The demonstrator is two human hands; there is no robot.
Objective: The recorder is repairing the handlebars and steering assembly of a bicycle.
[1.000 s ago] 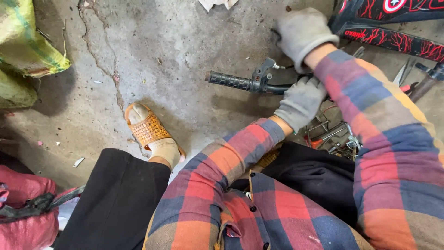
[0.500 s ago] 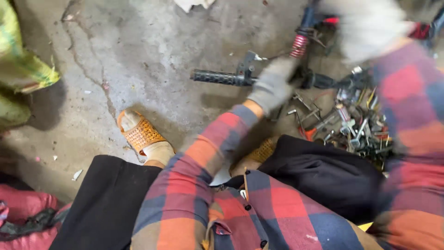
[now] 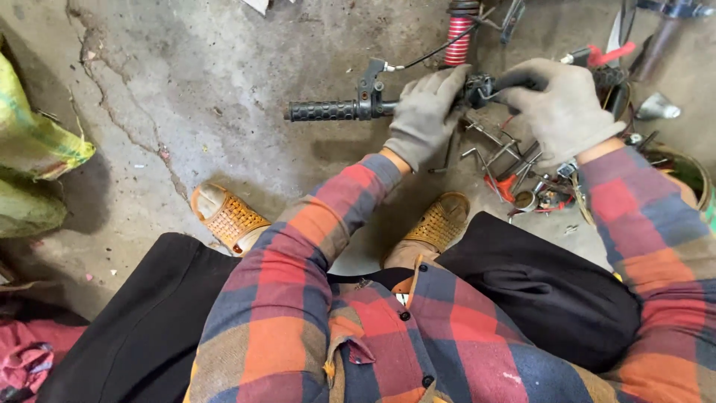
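A black handlebar (image 3: 328, 110) with a ribbed rubber grip and a brake lever mount is held level above the concrete floor. My left hand (image 3: 426, 112), in a grey work glove, is wrapped around the bar just right of the lever mount. My right hand (image 3: 561, 108), also gloved, grips the bar's right part, near a black clamp. A thin cable runs from the lever mount up toward a red coil spring (image 3: 461, 37).
A heap of wrenches and metal tools (image 3: 514, 175) lies on the floor under my right hand. My feet in orange woven sandals (image 3: 227, 219) rest on cracked concrete. Yellow-green sacks (image 3: 33, 149) lie at the left, red cloth at the bottom left.
The view has swung so the handlebar sits higher and more central. My right hand has come down from the upper right onto the bar. My left hand stays on the bar.
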